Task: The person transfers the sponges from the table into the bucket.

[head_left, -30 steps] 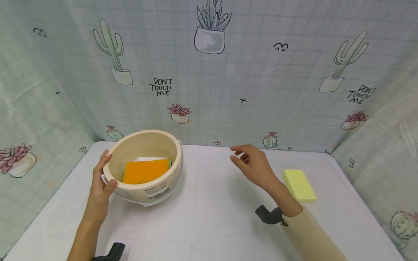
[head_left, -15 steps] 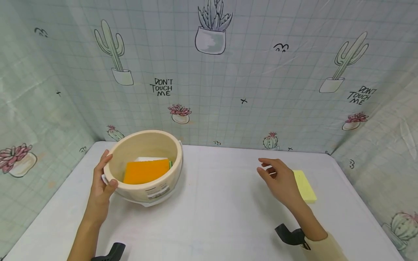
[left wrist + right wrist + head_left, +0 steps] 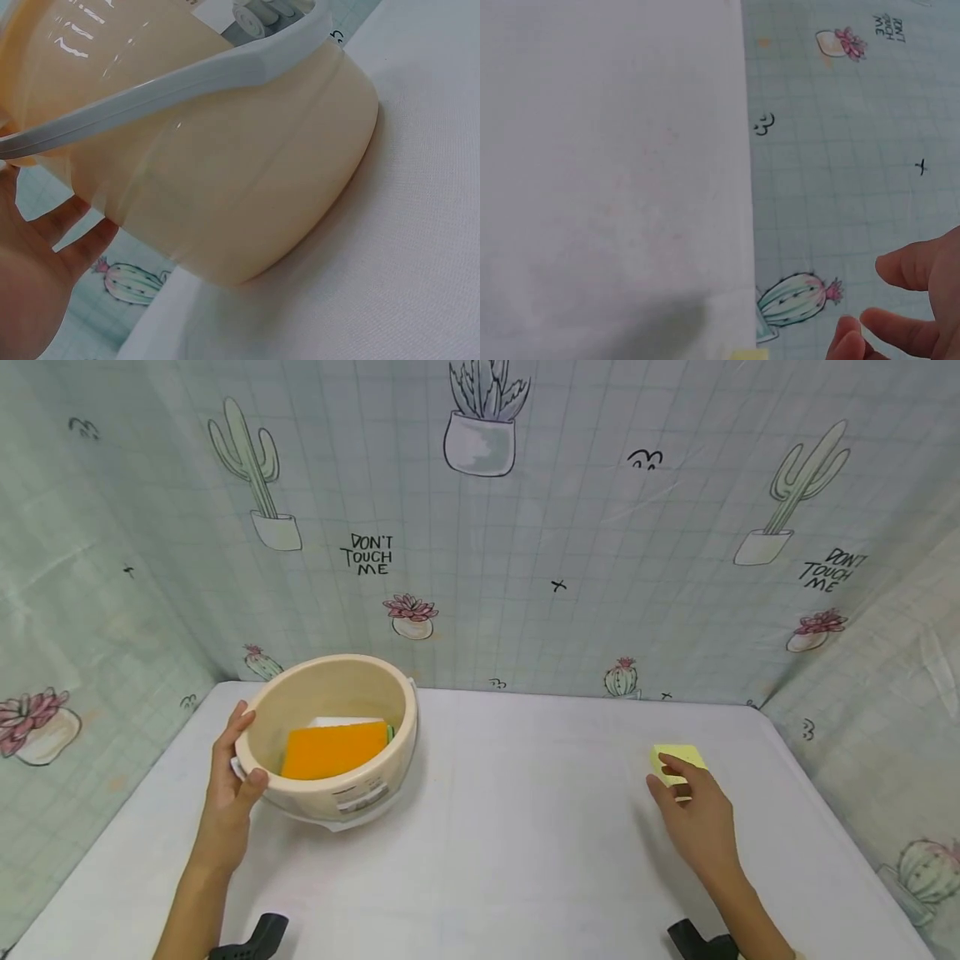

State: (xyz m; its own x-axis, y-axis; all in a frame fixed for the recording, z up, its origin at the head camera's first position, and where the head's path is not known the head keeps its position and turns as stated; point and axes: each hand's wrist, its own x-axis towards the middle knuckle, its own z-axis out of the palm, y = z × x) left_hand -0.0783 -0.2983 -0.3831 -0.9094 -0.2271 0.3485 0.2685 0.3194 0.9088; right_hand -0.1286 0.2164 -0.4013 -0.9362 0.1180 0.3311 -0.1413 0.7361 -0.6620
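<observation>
At the left of the head view, a cream bucket [image 3: 337,689] stands tilted on the table. My left hand [image 3: 228,793] grips its left side, with the thumb over the rim; in the left wrist view, fingers [image 3: 94,241] touch the outer wall below a pale handle [image 3: 187,86]. Inside the bucket lies an orange, flat rectangular piece [image 3: 333,752], with a white piece [image 3: 341,722] behind it. On the right, my right hand [image 3: 701,818], fingers loosely bent and holding nothing, is over a pale yellow rectangular block [image 3: 678,753], partly hiding it. Whether they touch, I cannot tell.
A white-covered table [image 3: 510,827] stretches between bucket and block. Behind and beside it hangs a grid-patterned curtain [image 3: 570,527] printed with cacti. Black wrist mounts [image 3: 258,937] sit on both forearms.
My right hand has moved right and toward me from mid-table to the yellow block. The left hand and bucket have stayed put; the head view has tipped slightly down.
</observation>
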